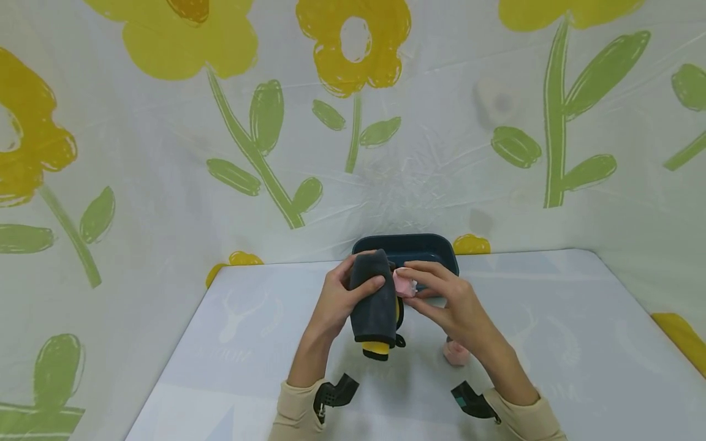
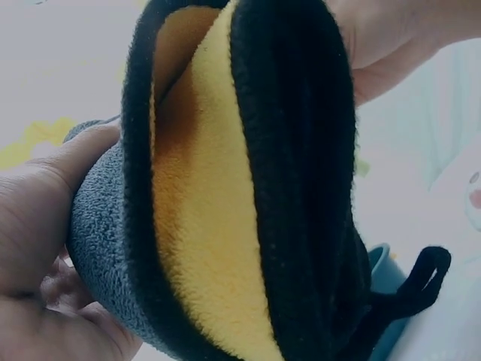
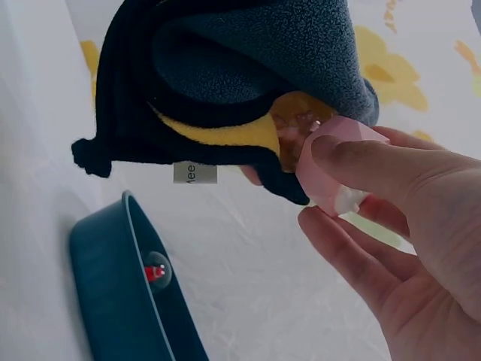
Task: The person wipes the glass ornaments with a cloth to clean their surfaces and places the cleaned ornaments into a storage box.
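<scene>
My left hand (image 1: 337, 300) grips a folded microfibre towel (image 1: 371, 306), dark grey outside and yellow inside, with its thumb across the front. Black edging and a yellow inner face (image 2: 210, 203) show in the left wrist view. To its right, my right hand (image 1: 458, 300) pinches a pink faceted piece (image 3: 331, 162) between thumb and fingers, against the towel's opening. A clear, reddish part (image 3: 293, 131) shows beside that piece inside the fold; its full shape is hidden. Below the right hand, another pink piece (image 1: 456, 353) lies on the table, partly covered by the wrist.
Behind the hands, a dark teal basin (image 1: 441, 248) stands at the table's back edge. It holds a small clear thing with a red part (image 3: 155, 272). A flower-print sheet (image 1: 419, 141) hangs behind the white table (image 1: 237, 380). The towel has a black hanging loop (image 2: 425, 282).
</scene>
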Demonstrator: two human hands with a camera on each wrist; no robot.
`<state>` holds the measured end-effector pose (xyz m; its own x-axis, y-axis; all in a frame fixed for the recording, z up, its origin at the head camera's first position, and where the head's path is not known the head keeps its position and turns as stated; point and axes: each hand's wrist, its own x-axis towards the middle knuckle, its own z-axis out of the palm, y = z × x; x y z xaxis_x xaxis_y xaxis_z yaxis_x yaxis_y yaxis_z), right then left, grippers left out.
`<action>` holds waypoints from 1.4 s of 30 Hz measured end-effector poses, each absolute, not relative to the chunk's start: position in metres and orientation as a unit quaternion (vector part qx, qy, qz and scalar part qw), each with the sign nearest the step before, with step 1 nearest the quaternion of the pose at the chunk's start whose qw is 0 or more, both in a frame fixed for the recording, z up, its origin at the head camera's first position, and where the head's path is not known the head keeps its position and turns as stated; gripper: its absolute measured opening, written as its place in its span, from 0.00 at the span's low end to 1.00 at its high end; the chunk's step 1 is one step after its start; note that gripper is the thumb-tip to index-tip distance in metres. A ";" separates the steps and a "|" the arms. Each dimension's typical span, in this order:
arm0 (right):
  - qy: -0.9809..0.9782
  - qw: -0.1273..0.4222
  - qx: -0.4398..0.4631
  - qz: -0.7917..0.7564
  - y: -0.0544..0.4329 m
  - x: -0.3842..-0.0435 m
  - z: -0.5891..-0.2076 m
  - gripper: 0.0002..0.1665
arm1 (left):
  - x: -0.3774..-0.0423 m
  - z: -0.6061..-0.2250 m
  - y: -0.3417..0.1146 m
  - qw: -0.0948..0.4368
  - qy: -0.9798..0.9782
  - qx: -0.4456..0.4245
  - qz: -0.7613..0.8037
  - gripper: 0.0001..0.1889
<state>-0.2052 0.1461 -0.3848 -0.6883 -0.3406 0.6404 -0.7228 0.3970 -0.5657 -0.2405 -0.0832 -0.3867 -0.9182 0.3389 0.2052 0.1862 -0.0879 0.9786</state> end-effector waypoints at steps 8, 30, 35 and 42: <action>-0.809 0.224 0.337 0.427 0.146 -0.205 -0.385 0.36 | -0.240 -0.388 -0.083 0.057 0.675 0.194 0.709 0.24; -0.866 0.191 0.263 0.380 0.145 -0.200 -0.386 0.28 | -0.238 -0.385 -0.084 0.064 0.671 0.198 0.711 0.25; -0.866 0.194 0.256 0.383 0.143 -0.201 -0.387 0.28 | -0.238 -0.384 -0.083 0.064 0.670 0.197 0.713 0.25; -0.855 0.202 0.283 0.386 0.143 -0.202 -0.385 0.33 | -0.238 -0.385 -0.085 0.060 0.678 0.197 0.706 0.25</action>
